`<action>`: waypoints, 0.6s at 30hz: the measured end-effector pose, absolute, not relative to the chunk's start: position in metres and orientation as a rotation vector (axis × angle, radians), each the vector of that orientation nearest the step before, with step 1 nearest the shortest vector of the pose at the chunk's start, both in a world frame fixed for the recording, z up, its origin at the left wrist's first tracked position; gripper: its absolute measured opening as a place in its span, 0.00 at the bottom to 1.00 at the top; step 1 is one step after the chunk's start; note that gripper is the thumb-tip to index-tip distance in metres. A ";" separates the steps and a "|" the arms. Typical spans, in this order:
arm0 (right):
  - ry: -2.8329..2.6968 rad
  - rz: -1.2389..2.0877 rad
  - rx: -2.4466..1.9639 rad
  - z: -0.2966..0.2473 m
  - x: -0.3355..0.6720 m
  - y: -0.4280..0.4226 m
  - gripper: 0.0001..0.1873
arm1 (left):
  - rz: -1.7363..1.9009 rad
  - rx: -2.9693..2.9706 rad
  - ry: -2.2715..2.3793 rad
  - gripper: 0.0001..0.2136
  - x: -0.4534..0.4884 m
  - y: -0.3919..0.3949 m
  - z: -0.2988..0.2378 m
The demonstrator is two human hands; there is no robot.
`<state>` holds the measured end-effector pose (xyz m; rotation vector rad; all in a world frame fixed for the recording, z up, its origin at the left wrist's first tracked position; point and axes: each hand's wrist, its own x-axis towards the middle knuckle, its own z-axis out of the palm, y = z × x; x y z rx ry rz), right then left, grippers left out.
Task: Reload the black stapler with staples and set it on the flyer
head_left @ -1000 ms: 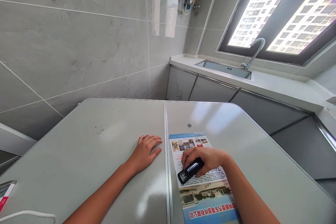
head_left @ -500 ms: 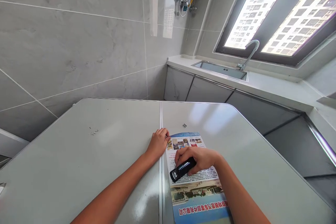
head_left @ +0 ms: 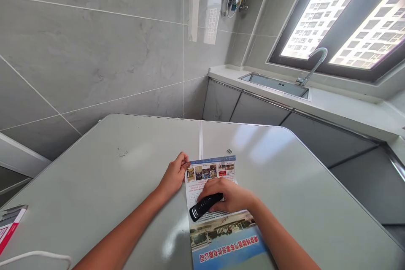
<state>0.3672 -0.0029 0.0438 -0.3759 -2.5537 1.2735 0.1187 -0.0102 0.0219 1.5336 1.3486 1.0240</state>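
A printed leaflet with small photos at its far end and a blue picture near me lies on the grey folding table. My left hand pinches the leaflet's far left corner, fingers curled on the edge. My right hand rests on the middle of the leaflet, closed around a black stapler that points toward the left edge of the paper. A few loose staples lie on the table just beyond the leaflet.
A red and white booklet and a white cable sit at the table's left near corner. Beyond the table are grey cabinets, a white counter with a sink and tap under a window. Tiled wall on the left.
My left hand left the bare table and took hold of the leaflet's far left corner. The leaflet and my right hand with the stapler have shifted left across the table's centre seam.
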 end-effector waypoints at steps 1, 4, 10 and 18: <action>-2.541 1.236 -0.418 0.042 0.361 -0.006 0.20 | 1.024 1.508 1.349 0.09 0.110 -0.011 0.022; -2.515 1.128 -0.534 0.038 0.342 -0.015 0.20 | 0.966 1.454 1.334 0.11 0.078 -0.014 0.022; -2.503 1.065 -0.570 0.032 0.283 -0.032 0.25 | 0.905 1.459 1.274 0.14 0.013 -0.011 0.016; -2.459 0.968 -0.710 0.026 0.200 -0.046 0.24 | 0.870 1.707 1.572 0.15 -0.050 0.005 0.010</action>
